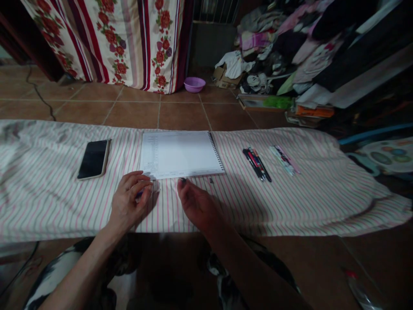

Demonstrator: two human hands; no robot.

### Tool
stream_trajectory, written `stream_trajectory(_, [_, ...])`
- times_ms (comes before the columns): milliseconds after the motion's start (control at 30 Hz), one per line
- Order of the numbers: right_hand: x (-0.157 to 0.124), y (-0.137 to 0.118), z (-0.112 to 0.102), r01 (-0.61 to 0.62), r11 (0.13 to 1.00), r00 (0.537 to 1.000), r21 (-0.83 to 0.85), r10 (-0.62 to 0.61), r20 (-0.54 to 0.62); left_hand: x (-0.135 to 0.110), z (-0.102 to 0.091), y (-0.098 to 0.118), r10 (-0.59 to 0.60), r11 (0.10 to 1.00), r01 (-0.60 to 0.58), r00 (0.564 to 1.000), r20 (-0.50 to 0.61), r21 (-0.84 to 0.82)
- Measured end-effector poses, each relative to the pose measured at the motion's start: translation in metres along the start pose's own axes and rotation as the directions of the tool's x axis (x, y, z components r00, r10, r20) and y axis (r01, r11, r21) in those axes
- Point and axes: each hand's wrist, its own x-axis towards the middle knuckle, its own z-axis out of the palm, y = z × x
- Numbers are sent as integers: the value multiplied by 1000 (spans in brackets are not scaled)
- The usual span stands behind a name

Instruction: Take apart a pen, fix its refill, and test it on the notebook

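A spiral notebook [181, 153] lies open on the striped cloth [290, 202], its wire binding on the right. My left hand [129, 204] rests just below the notebook's near left corner, its fingers curled around a small bluish object that I cannot make out. My right hand [197, 206] hovers just below the notebook's near edge, fingers drawn together, and seems to pinch something small and dark at the tip. A tiny dark piece [211, 180] lies on the cloth beside it.
A black phone [94, 159] lies left of the notebook. A bunch of pens [257, 164] and a second, paler bunch [284, 159] lie to the right. Beyond the cloth are tiled floor, a purple bowl [194, 84], a floral curtain [129, 38] and a heap of clothes [284, 47].
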Motion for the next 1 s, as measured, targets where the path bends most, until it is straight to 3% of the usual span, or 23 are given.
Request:
stream_trajectory(67, [0, -2, 3, -215, 958, 976, 190, 208, 57, 0, 2, 0, 17, 1000, -17, 1000, 2, 10])
stream_trajectory(167, [-1, -5, 10, -461, 763, 880, 453, 460, 120, -1, 4, 1, 40, 999, -40, 999, 13, 15])
stream_trajectory(300, [-4, -7, 13, -485, 714, 860, 505, 495, 125, -1, 4, 1, 34, 999, -35, 999, 32, 25])
stream_trajectory(467, [-7, -4, 7, -505, 764, 861, 402, 481, 167, 1, 3, -1, 40, 998, -42, 999, 35, 55])
stream_trajectory(600, [-4, 3, 5, -460, 802, 884, 381, 455, 109, 0, 1, -5, 58, 995, -60, 998, 29, 78])
stream_trajectory(700, [-1, 6, 5, -444, 824, 895, 351, 426, 132, -1, 0, -6, 36, 997, -38, 999, 27, 74])
stream_trajectory(767, [-2, 4, 7, -478, 785, 876, 393, 460, 147, -1, 0, -6, 33, 997, -34, 999, 25, 63])
stream_trajectory(900, [-6, -5, 13, -553, 603, 798, 575, 583, 155, -1, 0, -7, 50, 997, -51, 999, 17, 59])
stream_trajectory(1000, [-9, -9, 17, -548, 572, 791, 611, 592, 155, -1, -1, -7, 51, 997, -52, 999, 11, 58])
